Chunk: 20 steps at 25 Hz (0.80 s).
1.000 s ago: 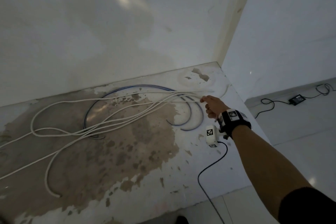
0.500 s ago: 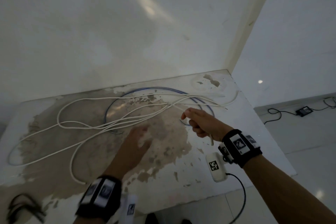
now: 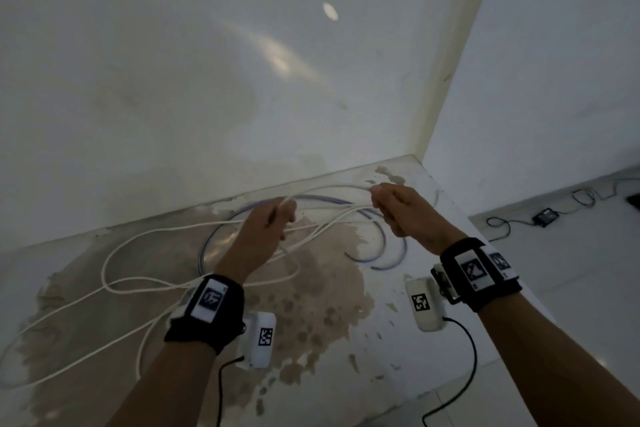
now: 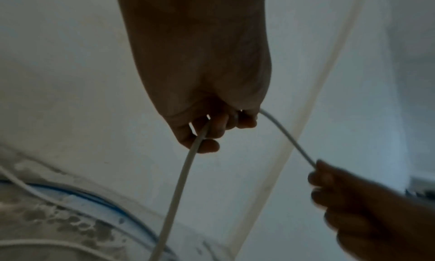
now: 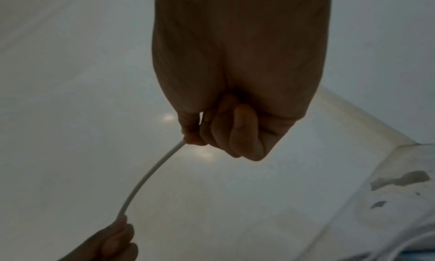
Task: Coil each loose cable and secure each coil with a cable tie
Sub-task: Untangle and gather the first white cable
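While both hands are raised over the far side of the worn table, the left hand has its fingers curled round the white cable and the right hand pinches the same cable, one short span arching between the two grips. The rest of that one white cable sprawls in loose loops across the left half of the table. One blue cable lies curved under the hands near the far wall.
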Available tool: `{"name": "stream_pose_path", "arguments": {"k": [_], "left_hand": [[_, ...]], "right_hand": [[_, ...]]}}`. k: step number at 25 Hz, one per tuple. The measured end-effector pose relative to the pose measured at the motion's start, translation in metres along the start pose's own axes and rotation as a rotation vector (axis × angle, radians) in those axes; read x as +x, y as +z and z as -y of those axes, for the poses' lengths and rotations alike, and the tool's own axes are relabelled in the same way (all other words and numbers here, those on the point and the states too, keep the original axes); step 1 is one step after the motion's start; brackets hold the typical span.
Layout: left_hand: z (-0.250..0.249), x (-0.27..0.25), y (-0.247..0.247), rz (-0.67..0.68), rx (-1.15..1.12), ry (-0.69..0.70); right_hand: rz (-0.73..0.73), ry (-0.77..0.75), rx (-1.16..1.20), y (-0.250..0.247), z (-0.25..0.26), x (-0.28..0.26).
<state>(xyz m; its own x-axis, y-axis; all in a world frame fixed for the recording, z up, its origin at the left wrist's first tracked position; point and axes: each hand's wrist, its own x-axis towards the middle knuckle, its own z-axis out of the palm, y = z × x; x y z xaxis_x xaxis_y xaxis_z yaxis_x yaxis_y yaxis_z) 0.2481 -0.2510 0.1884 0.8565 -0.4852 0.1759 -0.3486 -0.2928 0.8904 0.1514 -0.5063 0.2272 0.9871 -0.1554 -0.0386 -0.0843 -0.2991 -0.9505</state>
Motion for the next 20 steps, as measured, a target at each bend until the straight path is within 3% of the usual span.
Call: {"name": "stream_pose_path", "arguments": {"k": [4,8,10,12,16,20], "left_hand": [[-0.035,0.0,0.012,0.019,-0.532,-0.245],[-0.064,0.017,0.014,-0.024,-0.603,-0.22],[-0.075,0.022,0.02,-0.075,-0.635,-0.208],[-0.083,0.024,0.029,-0.119,-0.698,-0.21],[-0.093,0.025,0.02,-0.203,-0.756,-0.266],[-0.095,0.022,-0.014,-0.226,-0.659,-0.333]], "right_hand": [[0.02,-0.089,0.109,0.007,0.013,0.027],[0.092,-0.092,0.219,-0.002,0.023,0.042],[0.056,-0.003,0.442,0.005,0.024,0.048],[0.128,0.122,0.569,0.025,0.02,0.048],[0.549,0.076,0.271,0.066,-0.001,0.032],[0.662,-0.064,0.105,0.064,-0.015,0.026]]}}
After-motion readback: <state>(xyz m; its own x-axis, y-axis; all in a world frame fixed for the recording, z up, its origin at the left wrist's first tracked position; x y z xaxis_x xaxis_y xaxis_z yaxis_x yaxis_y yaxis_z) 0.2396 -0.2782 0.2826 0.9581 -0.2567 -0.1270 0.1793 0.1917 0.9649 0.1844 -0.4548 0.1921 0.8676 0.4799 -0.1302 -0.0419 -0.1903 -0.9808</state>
